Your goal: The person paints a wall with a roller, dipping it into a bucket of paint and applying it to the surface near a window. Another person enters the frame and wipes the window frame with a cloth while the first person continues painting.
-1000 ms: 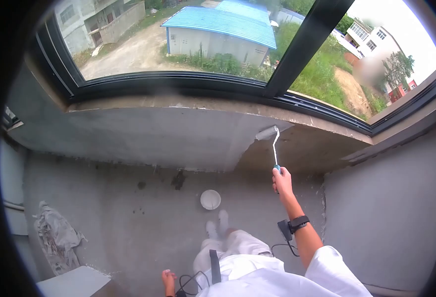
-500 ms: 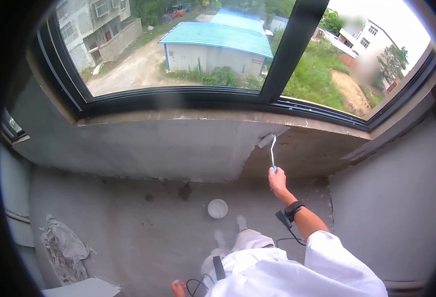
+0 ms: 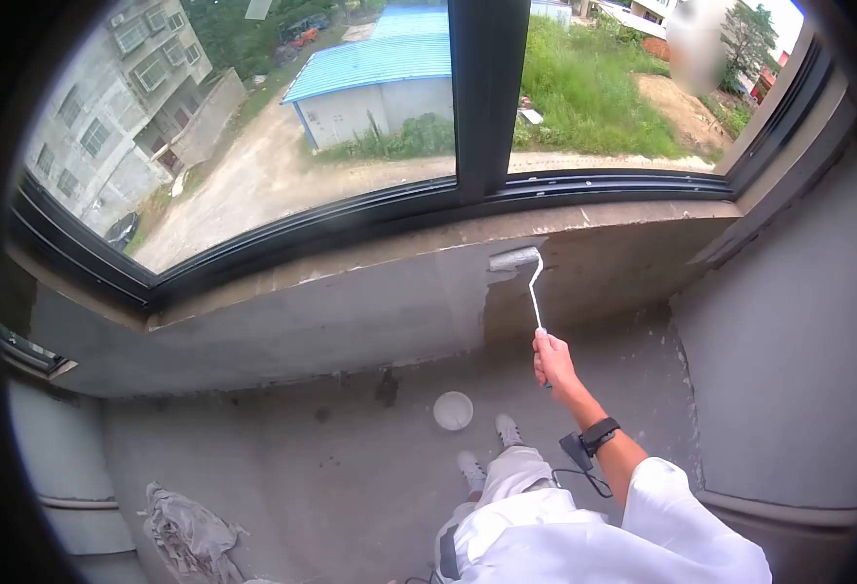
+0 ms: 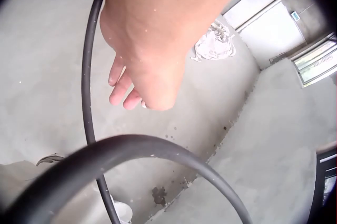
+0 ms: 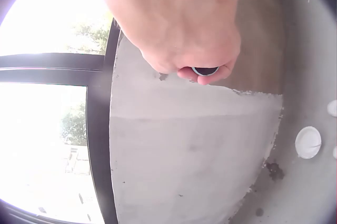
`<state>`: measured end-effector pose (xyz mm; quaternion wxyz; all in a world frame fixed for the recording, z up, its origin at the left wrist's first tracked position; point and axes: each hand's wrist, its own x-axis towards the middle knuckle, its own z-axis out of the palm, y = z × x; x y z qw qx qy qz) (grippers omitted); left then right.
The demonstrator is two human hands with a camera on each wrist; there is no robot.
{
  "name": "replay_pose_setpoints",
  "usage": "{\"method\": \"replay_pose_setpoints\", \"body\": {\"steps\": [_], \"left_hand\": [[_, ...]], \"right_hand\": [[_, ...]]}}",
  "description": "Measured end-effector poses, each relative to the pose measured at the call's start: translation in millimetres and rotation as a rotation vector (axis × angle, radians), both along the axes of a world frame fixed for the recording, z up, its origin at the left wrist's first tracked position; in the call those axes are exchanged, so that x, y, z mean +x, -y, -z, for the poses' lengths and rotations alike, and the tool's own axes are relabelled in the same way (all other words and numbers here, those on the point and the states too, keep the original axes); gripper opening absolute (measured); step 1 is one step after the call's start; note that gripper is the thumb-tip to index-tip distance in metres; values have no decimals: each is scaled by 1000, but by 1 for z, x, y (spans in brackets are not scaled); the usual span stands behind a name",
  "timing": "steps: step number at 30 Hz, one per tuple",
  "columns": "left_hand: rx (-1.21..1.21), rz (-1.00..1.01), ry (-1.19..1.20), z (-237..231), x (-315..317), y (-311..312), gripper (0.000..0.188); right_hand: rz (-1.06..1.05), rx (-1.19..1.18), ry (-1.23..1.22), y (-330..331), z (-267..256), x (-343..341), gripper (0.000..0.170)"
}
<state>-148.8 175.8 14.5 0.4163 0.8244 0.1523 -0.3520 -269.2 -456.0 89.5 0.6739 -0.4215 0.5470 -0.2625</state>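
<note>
Wall point(image 3: 351, 302), beneath the window: roughly the left and middle stretch carries a pale grey coat. I count this portion as done, though slightly uneven in tone.

Bare patch point(image 3: 609, 273): brown, uncoated, running from the roller's edge of the work to the right-hand corner. I judge this to be what is left on this face; the boundary is ragged, with the pale coat reaching further right near the sill point(image 3: 448, 234) than lower down.

Roller point(image 3: 513, 260): one, lying against the wall just below the sill, where pale coat meets brown. Sleeve pale and apparently loaded or stained with coat; frame thin, white, bent; handle mostly hidden in the grip, its dark, pale-rimmed butt showing in my right wrist view. How wet the sleeve is, I cannot tell.

Right hand point(image 3: 556, 364): fingers curled closely round the roller's handle, arm stretched toward the wall.

Left hand point(image 4: 150, 74): hanging over the floor, fingers loosely bent, nothing seen in hold; outside my head view.

Bucket point(image 3: 438, 413): one, white, on the floor near the feet, well apart from the roller. Contents too small to tell.

Sheet point(image 3: 190, 530): one, crumpled, pale, on the floor at left.
</note>
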Motion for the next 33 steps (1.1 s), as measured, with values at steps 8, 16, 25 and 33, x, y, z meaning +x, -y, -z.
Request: {"method": "replay_pose_setpoints", "body": {"steps": [8,16,25,33], "left_hand": [[32,40,51,73,57,11,24],[120,308,111,60,85,48,24],[114,188,120,25,61,83,29],[86,154,93,25,25,136,32]], "right_hand": [[-95,141,-14,28,10,-22,42],[-119,260,51,52,54,-35,42],[-213,-151,-301,50,35,-48,43],[-281,-215,-510,48,26,-52,40]]}}
